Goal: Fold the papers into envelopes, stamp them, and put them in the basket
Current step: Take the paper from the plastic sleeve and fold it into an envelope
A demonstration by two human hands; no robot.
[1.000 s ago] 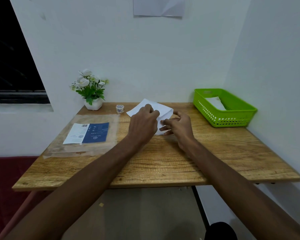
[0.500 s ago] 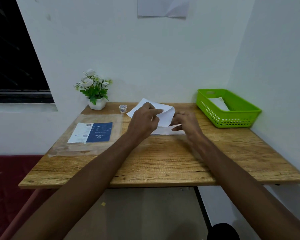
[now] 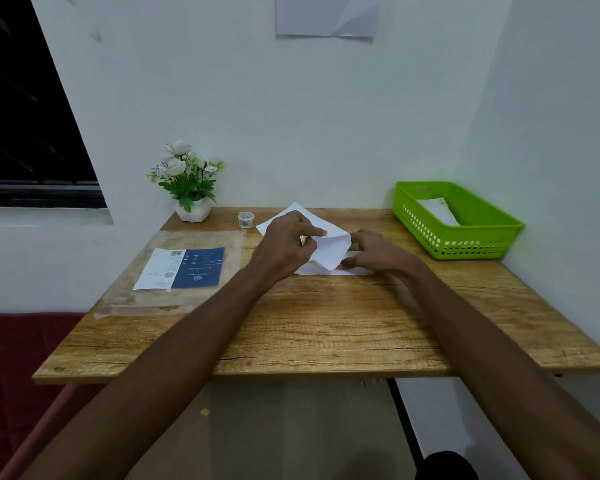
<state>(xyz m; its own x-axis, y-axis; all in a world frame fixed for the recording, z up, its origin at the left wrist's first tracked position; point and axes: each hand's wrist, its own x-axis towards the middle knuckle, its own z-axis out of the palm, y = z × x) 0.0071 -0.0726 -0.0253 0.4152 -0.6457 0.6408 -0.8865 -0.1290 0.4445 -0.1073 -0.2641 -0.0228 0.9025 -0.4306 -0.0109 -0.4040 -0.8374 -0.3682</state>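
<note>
A white sheet of paper (image 3: 329,249) lies at the back middle of the wooden table (image 3: 326,327), partly folded, with one flap curled up. My left hand (image 3: 284,249) pinches that raised flap between thumb and fingers. My right hand (image 3: 374,252) rests on the paper's lower right part, fingers curled down onto it. A green plastic basket (image 3: 478,242) stands at the table's back right with a folded white envelope (image 3: 437,211) inside. A small round stamp (image 3: 246,219) sits just left of the paper.
A clear plastic sleeve with a blue and white label (image 3: 182,268) lies on the table's left side. A white pot of white flowers (image 3: 189,188) stands at the back left. Walls close the back and right. A sheet of paper (image 3: 326,15) hangs on the wall.
My left hand has lifted the paper's flap and curled it toward the right. My right hand has slid to the right along the paper's lower edge. The camera has shifted slightly.
</note>
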